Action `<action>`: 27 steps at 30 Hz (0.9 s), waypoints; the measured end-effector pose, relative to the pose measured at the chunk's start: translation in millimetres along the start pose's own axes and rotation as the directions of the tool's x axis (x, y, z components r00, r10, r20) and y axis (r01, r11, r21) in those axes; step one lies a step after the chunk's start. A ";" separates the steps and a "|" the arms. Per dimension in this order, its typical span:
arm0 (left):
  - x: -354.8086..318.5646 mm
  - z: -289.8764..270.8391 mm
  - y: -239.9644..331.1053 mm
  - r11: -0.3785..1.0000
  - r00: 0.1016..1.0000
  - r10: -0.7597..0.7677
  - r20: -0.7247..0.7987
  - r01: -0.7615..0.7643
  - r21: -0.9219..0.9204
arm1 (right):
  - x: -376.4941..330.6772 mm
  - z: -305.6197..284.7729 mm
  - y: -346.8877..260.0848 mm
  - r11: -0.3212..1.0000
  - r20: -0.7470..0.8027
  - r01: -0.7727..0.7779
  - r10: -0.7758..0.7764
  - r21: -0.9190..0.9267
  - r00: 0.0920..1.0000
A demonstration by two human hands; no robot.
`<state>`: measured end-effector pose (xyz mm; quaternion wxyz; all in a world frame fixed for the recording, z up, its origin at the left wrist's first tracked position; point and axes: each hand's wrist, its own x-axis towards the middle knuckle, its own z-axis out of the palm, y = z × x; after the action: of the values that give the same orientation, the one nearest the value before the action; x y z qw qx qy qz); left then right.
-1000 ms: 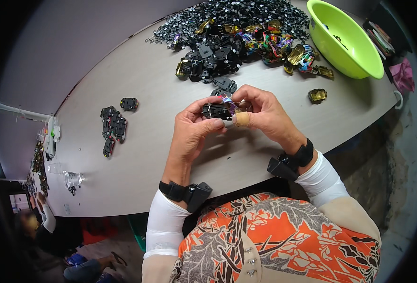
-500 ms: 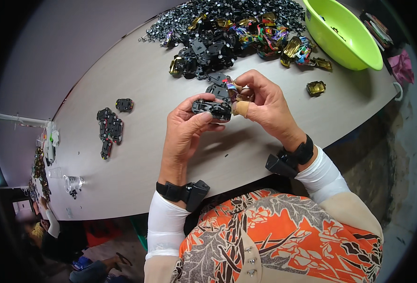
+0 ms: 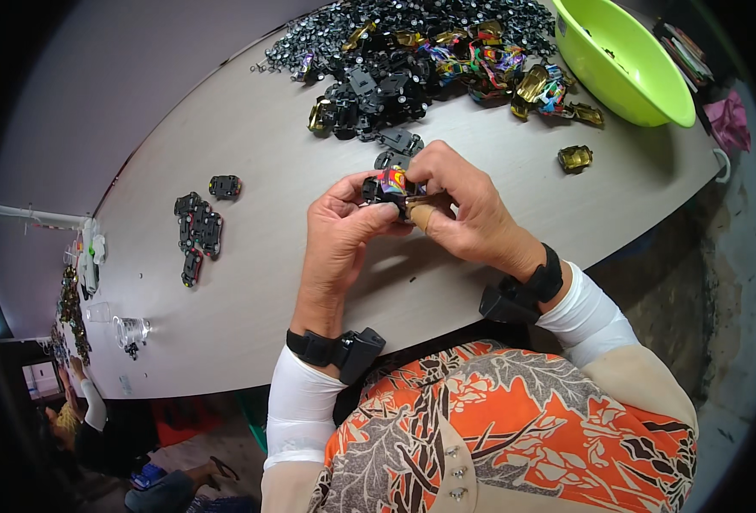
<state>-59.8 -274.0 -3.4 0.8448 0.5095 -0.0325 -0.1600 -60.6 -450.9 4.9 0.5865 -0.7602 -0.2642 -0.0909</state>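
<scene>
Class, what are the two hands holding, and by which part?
Both hands hold a small toy car, left at its left end, right fingers over its right end.

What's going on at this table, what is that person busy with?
A person holds a small toy car in both hands, the left hand gripping it and the right hand pinching at its colourful top. A heap of parts and a green bowl lie beyond, and a few black pieces lie to the left.
</scene>
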 end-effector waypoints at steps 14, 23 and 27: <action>-1.8 0.5 -0.2 0.994 0.999 0.048 -0.016 -0.046 0.097 | -2.5 3.8 -3.3 0.928 0.097 -0.236 0.217 0.288 0.971; -0.6 0.1 -4.0 0.996 0.999 0.035 -0.010 -0.034 0.086 | -2.4 8.2 7.0 0.991 0.041 -0.078 0.074 0.109 0.996; -0.4 -3.1 -5.2 0.983 0.995 0.091 0.030 -0.094 0.155 | -1.6 5.2 6.0 0.994 0.091 -0.081 0.074 0.072 0.993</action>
<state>-60.8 -273.5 -9.3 0.8085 0.5702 -0.0780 -0.1232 -59.7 -447.5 -2.4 0.6058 -0.7504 -0.2634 -0.0243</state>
